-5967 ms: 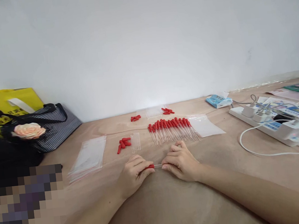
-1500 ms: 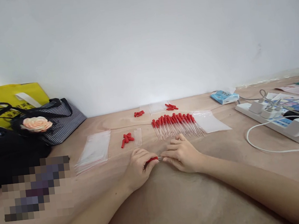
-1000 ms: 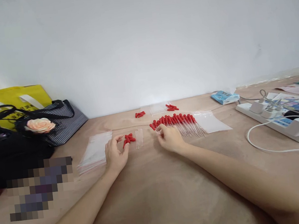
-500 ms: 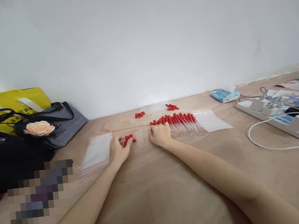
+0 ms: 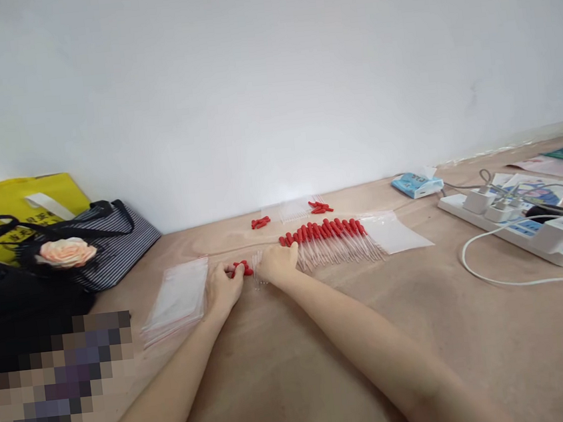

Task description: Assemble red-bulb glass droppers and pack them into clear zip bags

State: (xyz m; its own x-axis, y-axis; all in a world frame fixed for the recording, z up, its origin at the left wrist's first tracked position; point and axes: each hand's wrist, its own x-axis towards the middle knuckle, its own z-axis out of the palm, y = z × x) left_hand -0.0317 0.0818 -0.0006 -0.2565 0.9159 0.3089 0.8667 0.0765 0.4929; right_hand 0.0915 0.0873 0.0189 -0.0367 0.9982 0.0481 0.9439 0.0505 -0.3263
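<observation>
My left hand (image 5: pixel 225 287) is closed at a small pile of red rubber bulbs (image 5: pixel 243 269), its fingertips pinching at one of them. My right hand (image 5: pixel 277 262) reaches over several thin clear tubes (image 5: pixel 256 274) just right of that pile; its fingers are bent down, and their tips are hidden behind the hand. Beside it on the right lies a long row of clear droppers with red bulbs (image 5: pixel 332 239), bulbs toward the wall. A stack of clear plastic bags (image 5: pixel 177 296) lies left of my left hand.
Near the wall are two small groups of red bulbs (image 5: pixel 260 222) and more clear tubes (image 5: pixel 294 211). A clear bag (image 5: pixel 397 232), blue tissue pack (image 5: pixel 417 184) and power strip (image 5: pixel 514 223) lie right. Bags (image 5: pixel 114 245) stand left.
My right hand has moved left, from the left end of the dropper row to the thin clear tubes. My left hand stays at the red bulbs. The view has shifted slightly.
</observation>
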